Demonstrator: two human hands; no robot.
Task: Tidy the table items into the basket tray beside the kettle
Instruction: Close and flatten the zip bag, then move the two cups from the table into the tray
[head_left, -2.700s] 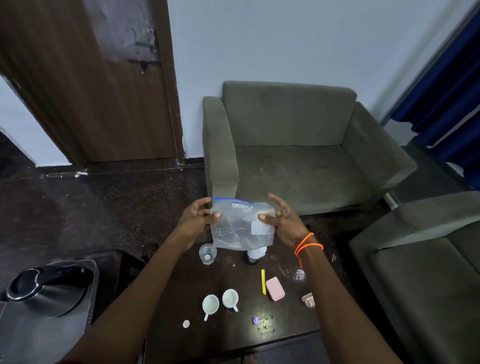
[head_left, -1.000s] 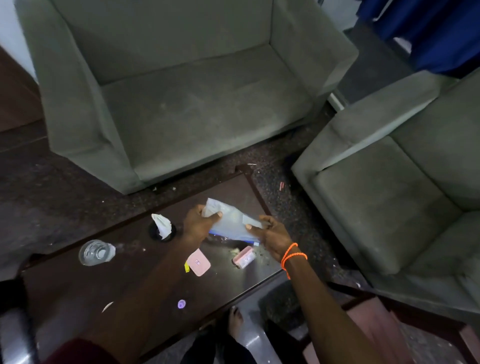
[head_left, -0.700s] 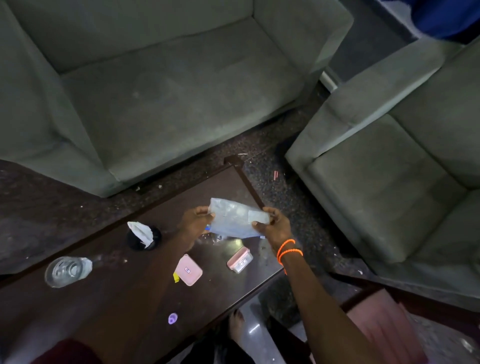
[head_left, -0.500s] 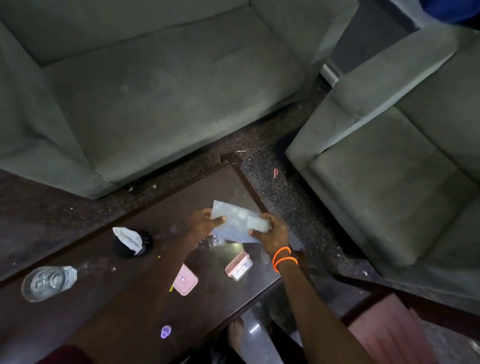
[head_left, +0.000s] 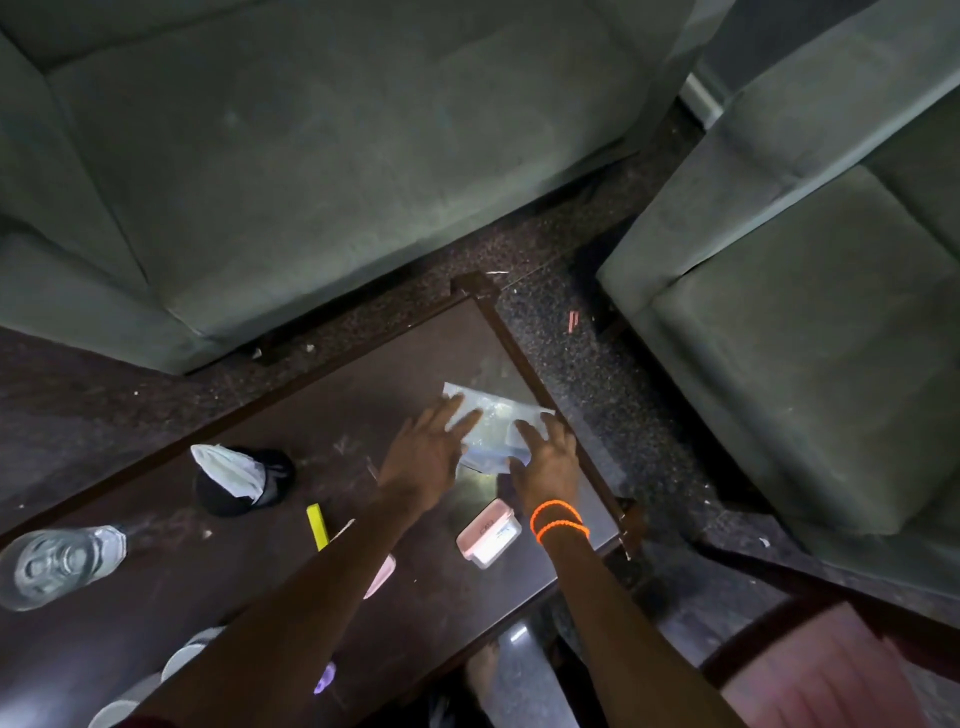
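Observation:
A clear zip plastic bag (head_left: 491, 418) lies flat on the dark table (head_left: 363, 374) near its far right corner. My left hand (head_left: 423, 460) rests on the bag's left edge with the fingers spread flat. My right hand (head_left: 548, 465), with orange bands at the wrist, lies flat on the bag's near right edge. Neither hand grips it. A pink case (head_left: 488, 532) sits just in front of my right wrist. A second pink case (head_left: 380, 574) is mostly hidden under my left forearm, beside a yellow marker (head_left: 317, 526). The kettle and the basket tray are out of view.
A black cup with a white tissue (head_left: 241, 480) stands left of centre and a clear glass (head_left: 57, 564) at the left edge. White cups (head_left: 182, 657) and a small purple item (head_left: 324, 678) lie near the front. Grey sofas (head_left: 337, 156) (head_left: 805, 338) flank the table.
The bag, held up between both hands earlier, now lies on the table. Both hands have let go and flattened their fingers on it.

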